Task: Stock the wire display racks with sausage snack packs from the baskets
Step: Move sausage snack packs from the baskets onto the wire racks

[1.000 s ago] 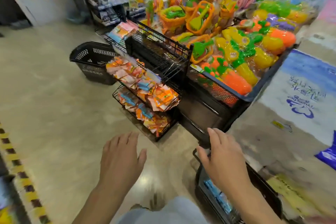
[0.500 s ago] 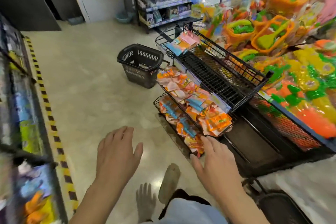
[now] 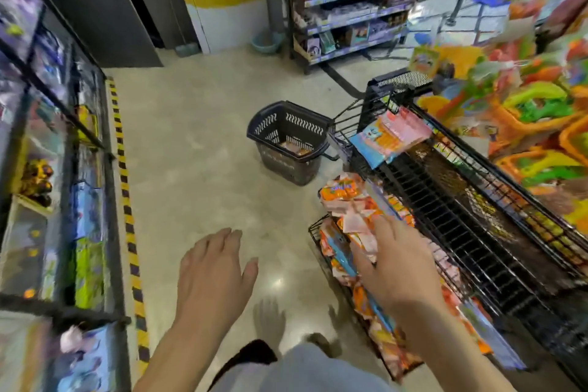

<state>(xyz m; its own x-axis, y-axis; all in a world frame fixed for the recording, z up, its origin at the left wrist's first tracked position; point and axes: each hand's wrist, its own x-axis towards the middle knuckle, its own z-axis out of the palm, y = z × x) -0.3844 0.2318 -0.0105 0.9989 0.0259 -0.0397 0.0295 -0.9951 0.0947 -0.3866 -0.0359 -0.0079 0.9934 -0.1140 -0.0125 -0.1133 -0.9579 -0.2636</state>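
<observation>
A black wire display rack (image 3: 471, 232) stands at the right with stepped tiers. Orange and pink sausage snack packs (image 3: 346, 200) fill its lower tiers, and a few blue and pink packs (image 3: 391, 134) lie at the far end of the top tier. A black shopping basket (image 3: 288, 140) sits on the floor beyond the rack, with some packs at its bottom. My left hand (image 3: 213, 270) hovers over the floor, fingers straight and empty. My right hand (image 3: 394, 267) is spread over the packs on the lower tiers, holding nothing.
A glass-fronted cooler (image 3: 47, 169) lines the left side, edged by yellow and black floor tape (image 3: 127, 200). Bright plastic toys (image 3: 534, 111) pile up behind the rack. A stocked shelf unit (image 3: 350, 3) stands at the back. Beige floor (image 3: 197, 153) runs between cooler and rack.
The view has swung left and forward along the aisle. The near basket has dropped out of sight. My right hand went from it to above the lower-tier packs.
</observation>
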